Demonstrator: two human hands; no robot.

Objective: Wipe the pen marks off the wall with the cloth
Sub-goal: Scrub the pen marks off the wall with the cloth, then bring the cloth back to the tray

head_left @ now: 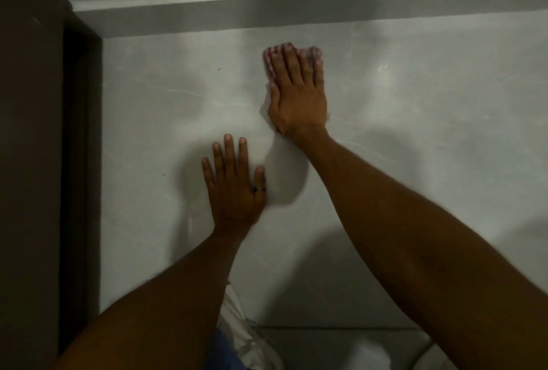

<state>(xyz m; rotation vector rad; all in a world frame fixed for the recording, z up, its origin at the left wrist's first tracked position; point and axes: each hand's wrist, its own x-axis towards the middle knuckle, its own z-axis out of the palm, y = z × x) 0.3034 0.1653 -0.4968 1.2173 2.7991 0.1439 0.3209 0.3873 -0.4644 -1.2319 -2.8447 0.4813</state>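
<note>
The grey-white wall fills most of the view. My right hand lies flat on it and presses a pale cloth with reddish stripes, which shows above and to the left of the fingers. My left hand rests flat on the wall below and to the left, fingers spread, with nothing in it and a ring on one finger. A few small dark specks and faint streaks mark the wall to the left. No clear pen lines show.
A dark brown door frame runs down the left side. A pale ledge or moulding crosses the wall above the hands. At the bottom a strip of floor and white clothing show.
</note>
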